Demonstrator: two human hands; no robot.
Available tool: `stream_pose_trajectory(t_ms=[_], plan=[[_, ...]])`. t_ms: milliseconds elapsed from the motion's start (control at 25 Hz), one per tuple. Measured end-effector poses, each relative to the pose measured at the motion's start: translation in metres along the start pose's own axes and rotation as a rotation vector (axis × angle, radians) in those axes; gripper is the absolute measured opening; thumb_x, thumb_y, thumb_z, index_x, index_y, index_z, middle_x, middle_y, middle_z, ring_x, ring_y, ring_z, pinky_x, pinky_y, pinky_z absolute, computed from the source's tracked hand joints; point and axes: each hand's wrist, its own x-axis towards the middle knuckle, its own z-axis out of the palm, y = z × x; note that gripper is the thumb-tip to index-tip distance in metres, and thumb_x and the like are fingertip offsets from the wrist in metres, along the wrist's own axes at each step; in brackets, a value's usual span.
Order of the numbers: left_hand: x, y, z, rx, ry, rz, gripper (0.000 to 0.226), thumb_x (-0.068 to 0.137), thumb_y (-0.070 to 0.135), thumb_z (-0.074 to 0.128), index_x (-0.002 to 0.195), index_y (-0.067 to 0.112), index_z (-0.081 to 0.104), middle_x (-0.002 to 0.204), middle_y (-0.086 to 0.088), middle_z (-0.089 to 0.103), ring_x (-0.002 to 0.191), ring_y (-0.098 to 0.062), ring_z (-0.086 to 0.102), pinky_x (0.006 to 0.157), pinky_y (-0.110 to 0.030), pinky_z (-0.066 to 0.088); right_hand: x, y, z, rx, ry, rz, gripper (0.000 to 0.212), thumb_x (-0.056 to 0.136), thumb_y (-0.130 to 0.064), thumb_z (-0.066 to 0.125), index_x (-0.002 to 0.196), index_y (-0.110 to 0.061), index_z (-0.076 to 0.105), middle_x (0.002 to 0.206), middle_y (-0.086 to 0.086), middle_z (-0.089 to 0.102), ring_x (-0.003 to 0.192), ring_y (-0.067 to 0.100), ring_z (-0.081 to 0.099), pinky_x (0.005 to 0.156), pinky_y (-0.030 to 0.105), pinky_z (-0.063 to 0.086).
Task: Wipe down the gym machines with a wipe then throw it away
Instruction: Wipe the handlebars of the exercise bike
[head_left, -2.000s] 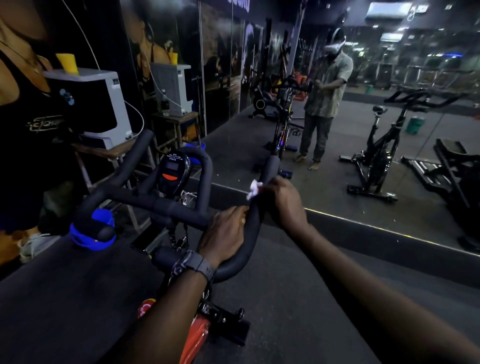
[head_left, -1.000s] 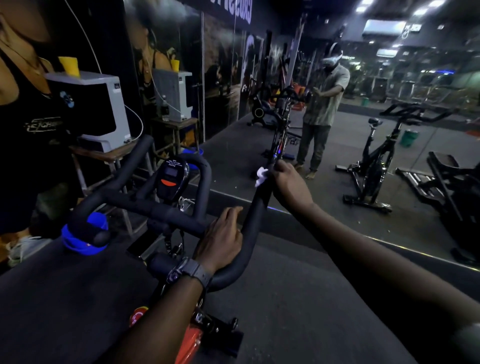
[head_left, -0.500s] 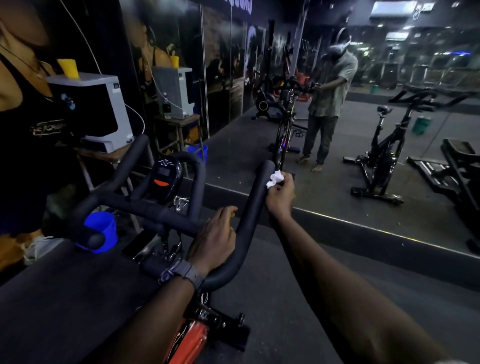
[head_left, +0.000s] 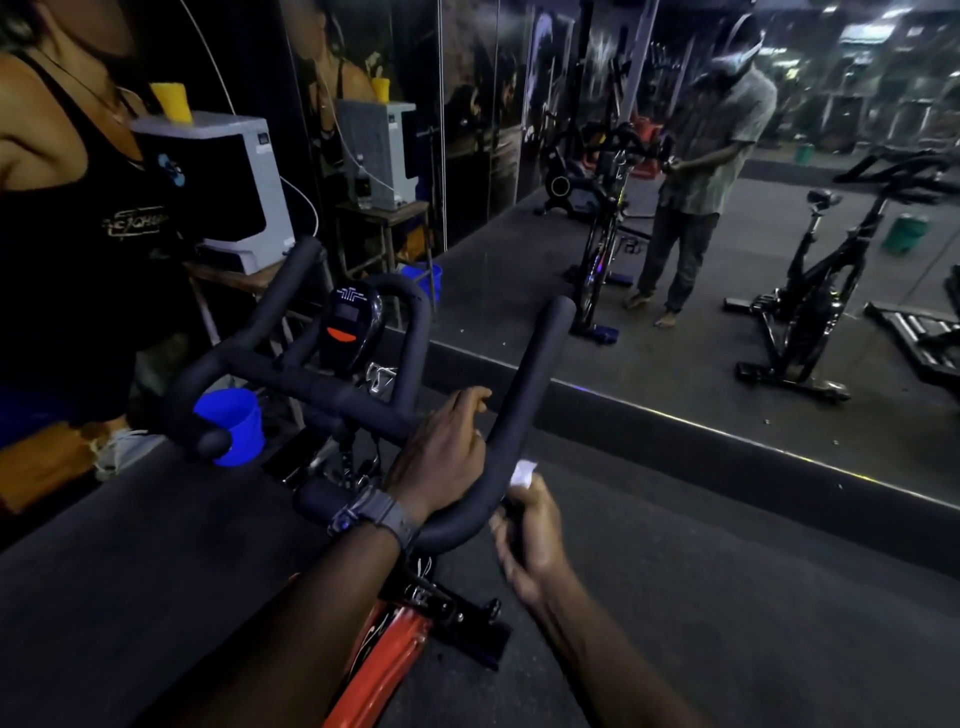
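An exercise bike with black padded handlebars (head_left: 524, 374) and an orange frame (head_left: 384, 670) stands right in front of me. My left hand (head_left: 441, 457), a watch on its wrist, grips the handlebar at the bend where the crossbar meets the right horn. My right hand (head_left: 530, 540) holds a small white wipe (head_left: 522, 474) against the lower outer side of that right horn. A small console (head_left: 349, 327) with an orange button sits in the middle of the bars.
A blue bucket (head_left: 234, 423) stands on the floor behind the left bar end. A white machine (head_left: 223, 182) with a yellow cup rests on a stool at the left. A wall mirror ahead reflects me, other bikes and a green bin (head_left: 905, 234).
My right hand has slid the wipe down the right horn, from near its tip to its lower bend. My left hand has kept its grip on the bar.
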Motion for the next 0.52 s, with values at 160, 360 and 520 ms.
stream_pose_trajectory(t_ms=[160,360,520], plan=[[-0.003,0.001,0.000,-0.041,-0.012,-0.001,0.048,0.084,-0.002,0.049,0.130,0.009,0.049,0.124,-0.008,0.060,0.110,-0.030,0.058,0.095,-0.042,0.045,-0.011,0.005,-0.009,-0.162,0.055,-0.147,0.016,0.094,-0.001,0.054,0.086,-0.013,0.061,0.086,0.011,0.065,0.076,0.018,0.058,0.067,0.033,0.051],[-0.003,0.003,-0.002,-0.098,-0.015,-0.025,0.040,0.086,-0.002,0.048,0.124,0.009,0.053,0.119,-0.007,0.062,0.107,-0.024,0.059,0.092,-0.037,0.046,-0.010,-0.015,-0.017,-0.969,0.232,-0.750,0.008,0.089,-0.013,0.070,0.088,-0.018,0.076,0.078,-0.004,0.070,0.072,0.000,0.062,0.071,0.030,0.055],[-0.003,0.002,-0.004,-0.160,0.011,-0.007,0.032,0.084,-0.007,0.050,0.110,0.009,0.061,0.106,-0.005,0.065,0.095,-0.018,0.061,0.086,-0.030,0.047,-0.072,0.020,-0.015,-1.371,0.029,-1.048,0.023,0.082,-0.005,0.067,0.101,-0.015,0.076,0.073,-0.003,0.053,0.065,0.000,0.049,0.062,0.007,0.035]])
